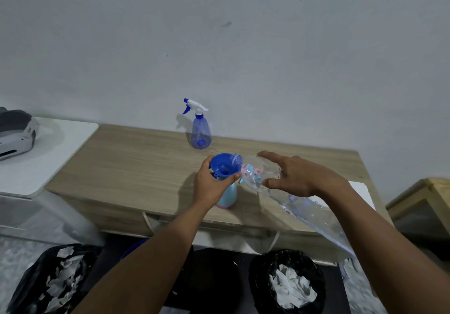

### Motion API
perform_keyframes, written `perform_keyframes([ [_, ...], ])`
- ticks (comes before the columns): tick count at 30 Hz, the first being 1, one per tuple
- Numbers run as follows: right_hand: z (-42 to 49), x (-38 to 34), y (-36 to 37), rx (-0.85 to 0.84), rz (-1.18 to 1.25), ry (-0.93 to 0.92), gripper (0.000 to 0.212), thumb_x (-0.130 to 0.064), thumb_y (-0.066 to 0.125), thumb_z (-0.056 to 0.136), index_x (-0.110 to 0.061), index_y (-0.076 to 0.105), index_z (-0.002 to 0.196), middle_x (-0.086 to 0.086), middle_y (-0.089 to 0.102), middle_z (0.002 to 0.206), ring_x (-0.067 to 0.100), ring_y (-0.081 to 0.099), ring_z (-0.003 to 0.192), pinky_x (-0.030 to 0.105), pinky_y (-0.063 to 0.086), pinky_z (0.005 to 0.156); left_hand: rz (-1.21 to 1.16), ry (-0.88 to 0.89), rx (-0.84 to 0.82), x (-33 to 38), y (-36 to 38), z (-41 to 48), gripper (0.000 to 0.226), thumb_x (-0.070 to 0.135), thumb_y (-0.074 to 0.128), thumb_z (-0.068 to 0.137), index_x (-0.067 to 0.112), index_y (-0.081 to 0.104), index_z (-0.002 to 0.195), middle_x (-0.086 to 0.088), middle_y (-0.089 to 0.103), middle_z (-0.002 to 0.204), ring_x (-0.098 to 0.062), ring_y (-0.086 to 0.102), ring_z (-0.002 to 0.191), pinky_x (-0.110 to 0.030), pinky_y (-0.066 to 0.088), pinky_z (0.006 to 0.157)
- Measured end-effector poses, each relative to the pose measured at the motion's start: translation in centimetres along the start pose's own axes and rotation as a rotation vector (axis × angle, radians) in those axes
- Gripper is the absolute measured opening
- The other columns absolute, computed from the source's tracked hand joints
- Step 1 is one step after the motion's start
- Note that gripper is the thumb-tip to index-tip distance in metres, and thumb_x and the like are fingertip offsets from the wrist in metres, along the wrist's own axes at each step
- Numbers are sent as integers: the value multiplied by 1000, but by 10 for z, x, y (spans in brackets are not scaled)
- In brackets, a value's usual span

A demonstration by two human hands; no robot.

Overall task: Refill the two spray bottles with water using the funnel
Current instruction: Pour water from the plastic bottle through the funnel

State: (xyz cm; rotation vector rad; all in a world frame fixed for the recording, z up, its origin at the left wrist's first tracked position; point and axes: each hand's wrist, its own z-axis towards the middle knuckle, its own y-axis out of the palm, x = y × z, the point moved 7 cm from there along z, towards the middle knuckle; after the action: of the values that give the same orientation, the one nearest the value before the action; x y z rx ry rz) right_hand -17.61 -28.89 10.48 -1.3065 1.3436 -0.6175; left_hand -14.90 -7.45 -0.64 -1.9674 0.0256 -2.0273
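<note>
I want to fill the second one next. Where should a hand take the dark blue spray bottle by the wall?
Grip the dark blue spray bottle by its narrow upper body, just under the white trigger head, coming from the front right. It stands upright and its nozzle points left, so that side is probably crowded.

You are looking down at a wooden table [136, 167] that is standing against a white wall [243, 45]. To your left, a white side table [48, 167] is carrying a grey and white object [17, 131] that is running out of view. A white sheet [360, 192] is lying on the wooden table's right end. Below you, a black bag [29, 287] and a black bin [258, 277] are holding torn white paper. A wooden frame [423, 196] is standing at your right.
</note>
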Motion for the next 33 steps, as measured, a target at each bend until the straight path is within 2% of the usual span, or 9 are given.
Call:
perform_keyframes([
  [6, -2, 1, -3, -26, -12, 25, 74, -56, 58, 88, -51, 18, 150, 8, 63, 129, 26, 57, 116, 41, 46, 95, 15, -4, 6, -3, 0, 3, 77, 44, 95, 57, 29, 58, 123, 15, 69, 105, -3, 68, 94, -15, 54, 77],
  [10, -1, 2, -3, -28, -16, 27, 75, -57, 58, 86, -53, 18, 149, 7, 63, 130, 25, 58, 115, 41, 47, 94, 12, 4, 0, -1, 0, 3, 72, 41, 95, 58, 38, 53, 117, 19, 66, 101, -3, 67, 94, -18, 54, 78],
  [16, 1, 3, -4, -39, -52, 37, 76, -61, 57, 84, -55, 17, 148, 4, 63, 130, 23, 59, 113, 43, 48, 95, 13, 10, -6, 0, 0, 1, 75, 37, 95, 60, 35, 52, 122, 20, 63, 101, -5, 66, 94, -16, 52, 78],
  [21, 1, 2, -6, -40, -79, 35, 75, -60, 57, 82, -54, 20, 147, 1, 61, 132, 21, 56, 101, 44, 49, 93, 8, 13, -7, -1, 1, 1, 74, 35, 95, 59, 40, 49, 117, 17, 65, 102, -7, 67, 95, -17, 53, 79],
  [26, 2, 2, -7, -36, -110, 33, 74, -58, 56, 82, -55, 20, 147, 0, 62, 129, 19, 52, 94, 43, 50, 91, 10, 1, -7, 1, 1, 0, 78, 34, 95, 60, 31, 53, 126, 24, 61, 99, -3, 65, 92, -10, 48, 74],
  [33, 3, 1, -8, -13, -176, 28, 74, -57, 55, 83, -54, 19, 147, 1, 62, 128, 22, 54, 96, 41, 49, 85, 12, 9, -10, -1, 2, -1, 79, 38, 95, 59, 33, 52, 125, 21, 62, 103, -8, 66, 99, -17, 51, 80],
])
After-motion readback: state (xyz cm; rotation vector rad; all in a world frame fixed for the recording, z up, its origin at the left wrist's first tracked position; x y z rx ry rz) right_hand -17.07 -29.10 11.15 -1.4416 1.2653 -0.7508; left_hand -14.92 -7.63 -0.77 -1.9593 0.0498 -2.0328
